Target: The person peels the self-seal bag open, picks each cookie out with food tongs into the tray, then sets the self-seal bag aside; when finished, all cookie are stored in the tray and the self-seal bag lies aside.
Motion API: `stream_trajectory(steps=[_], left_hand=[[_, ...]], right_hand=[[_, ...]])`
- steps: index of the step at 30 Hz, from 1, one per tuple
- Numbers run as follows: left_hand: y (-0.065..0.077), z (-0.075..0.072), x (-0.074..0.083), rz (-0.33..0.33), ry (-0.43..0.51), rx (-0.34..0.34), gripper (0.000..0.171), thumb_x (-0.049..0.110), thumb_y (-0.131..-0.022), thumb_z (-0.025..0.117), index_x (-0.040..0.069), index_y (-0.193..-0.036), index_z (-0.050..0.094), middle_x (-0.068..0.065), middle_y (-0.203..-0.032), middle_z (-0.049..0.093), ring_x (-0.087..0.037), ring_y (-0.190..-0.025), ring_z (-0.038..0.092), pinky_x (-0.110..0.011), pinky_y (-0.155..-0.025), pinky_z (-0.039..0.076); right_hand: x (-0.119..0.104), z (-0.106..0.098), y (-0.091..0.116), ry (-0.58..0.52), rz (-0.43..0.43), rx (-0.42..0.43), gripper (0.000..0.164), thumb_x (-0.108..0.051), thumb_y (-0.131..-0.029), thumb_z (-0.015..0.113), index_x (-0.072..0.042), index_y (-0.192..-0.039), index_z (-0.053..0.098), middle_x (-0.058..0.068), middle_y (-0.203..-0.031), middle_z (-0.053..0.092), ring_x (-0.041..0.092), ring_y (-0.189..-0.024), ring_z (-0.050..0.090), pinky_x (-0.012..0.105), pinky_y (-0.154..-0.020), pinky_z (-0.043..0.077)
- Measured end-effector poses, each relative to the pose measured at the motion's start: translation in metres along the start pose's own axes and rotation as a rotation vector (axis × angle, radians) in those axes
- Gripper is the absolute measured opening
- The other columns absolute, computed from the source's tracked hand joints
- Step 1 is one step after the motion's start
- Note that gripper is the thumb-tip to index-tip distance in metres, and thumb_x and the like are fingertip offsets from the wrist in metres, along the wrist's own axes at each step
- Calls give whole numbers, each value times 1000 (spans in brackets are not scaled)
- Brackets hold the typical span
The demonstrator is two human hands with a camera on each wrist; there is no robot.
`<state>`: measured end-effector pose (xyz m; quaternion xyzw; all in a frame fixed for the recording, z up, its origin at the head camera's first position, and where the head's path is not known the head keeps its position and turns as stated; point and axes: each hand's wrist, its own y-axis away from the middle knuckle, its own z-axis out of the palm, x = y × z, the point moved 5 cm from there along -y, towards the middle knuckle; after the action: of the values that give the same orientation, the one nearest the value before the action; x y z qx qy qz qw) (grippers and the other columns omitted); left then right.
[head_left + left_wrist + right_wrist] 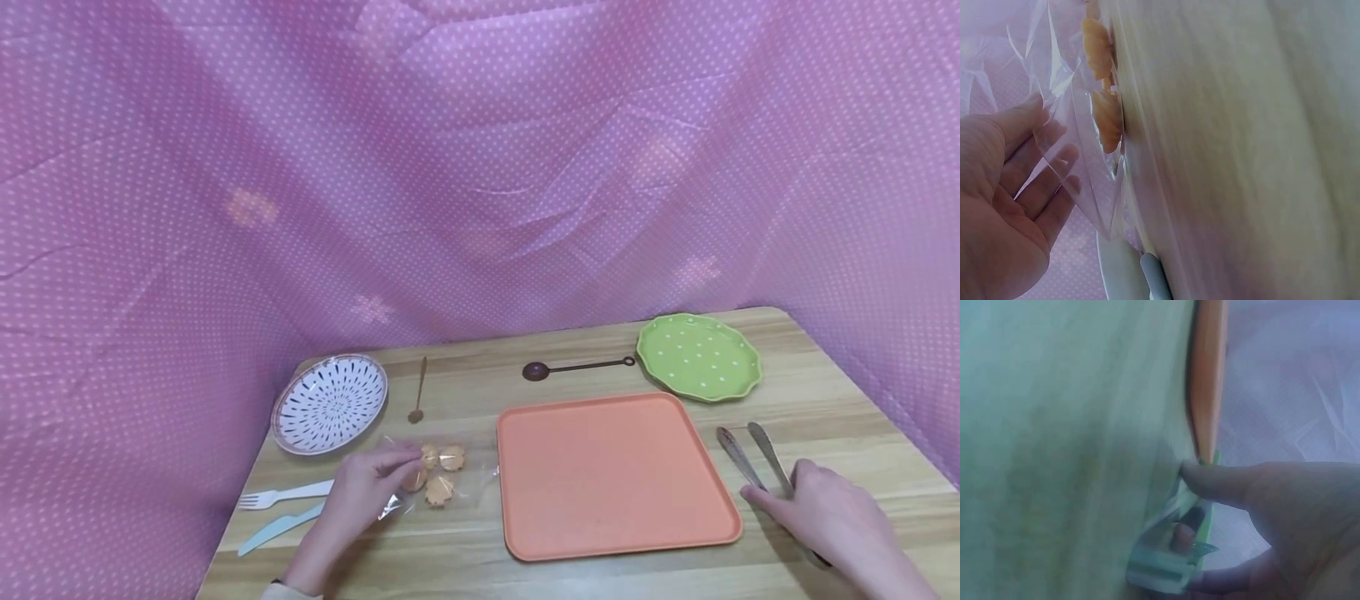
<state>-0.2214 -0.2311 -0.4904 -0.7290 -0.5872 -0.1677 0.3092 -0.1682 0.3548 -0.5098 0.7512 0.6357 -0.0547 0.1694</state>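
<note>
The left hand (358, 497) pinches the left edge of a clear bag (471, 493) of biscuits (439, 490) on the worktop (442, 560), left of the orange tray (615, 483). Right of the tray, the right hand (836, 510) grips metal tongs (741, 457), their arms apart at the far end.

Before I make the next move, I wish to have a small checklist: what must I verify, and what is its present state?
1. Left hand grips the clear bag: ok.
2. Cookies are inside the bag: ok.
3. Bag's opening is located: cannot tell.
4. Right hand holds the metal tongs: ok.
5. Tongs are beside the cookies: not ok; the orange tray lies between.
</note>
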Motion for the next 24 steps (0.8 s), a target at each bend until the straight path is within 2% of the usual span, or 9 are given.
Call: stream_trajectory(steps=[7, 12, 16, 19, 21, 24], left_hand=[[0, 1, 0, -6, 13, -2, 17, 29, -84, 83, 25, -100, 81, 8, -113, 79, -13, -108, 75, -37, -99, 60], [0, 2, -1, -21, 24, -4, 18, 32, -84, 82, 26, -101, 81, 9, -114, 78, -12, -108, 75, -37, -100, 60], [0, 2, -1, -42, 36, -3, 20, 33, -84, 82, 25, -103, 81, 5, -117, 78, -14, -109, 75, -37, -100, 60], [1, 2, -1, -53, 40, -5, 21, 32, -85, 82, 25, -104, 80, 4, -118, 78, -14, -110, 75, -37, -100, 59], [1, 2, -2, -59, 48, -6, 21, 31, -85, 82, 25, -105, 80, 3, -118, 78, -15, -110, 75, -37, -101, 59], [1, 2, -2, -62, 56, -3, 21, 31, -84, 82, 24, -105, 80, 3, -118, 78, -14, -110, 75, -38, -102, 59]], right_hand=[[-3, -5, -2, 15, -60, 7, 50, -56, -96, 58, -11, -76, 55, 1, -63, 53, 19, -59, 47, 32, -50, 32], [-23, -24, -4, -7, -105, 99, 41, -49, -98, 57, -13, -78, 57, 0, -61, 50, 18, -58, 44, 31, -49, 31], [-70, -35, -7, -65, -237, 224, 28, -39, -92, 69, -13, -87, 63, -3, -63, 53, 14, -58, 45, 29, -51, 33], [-118, -35, -10, -114, -409, 298, 19, -30, -86, 79, -16, -88, 66, -7, -65, 53, 7, -59, 44, 24, -52, 35], [-149, -30, -13, -135, -518, 313, 19, -29, -83, 82, -20, -86, 66, -10, -65, 53, 3, -60, 42, 21, -54, 35], [-192, -18, -18, -171, -646, 253, 18, -29, -82, 83, -23, -86, 67, -12, -68, 55, 0, -62, 43, 18, -56, 37]])
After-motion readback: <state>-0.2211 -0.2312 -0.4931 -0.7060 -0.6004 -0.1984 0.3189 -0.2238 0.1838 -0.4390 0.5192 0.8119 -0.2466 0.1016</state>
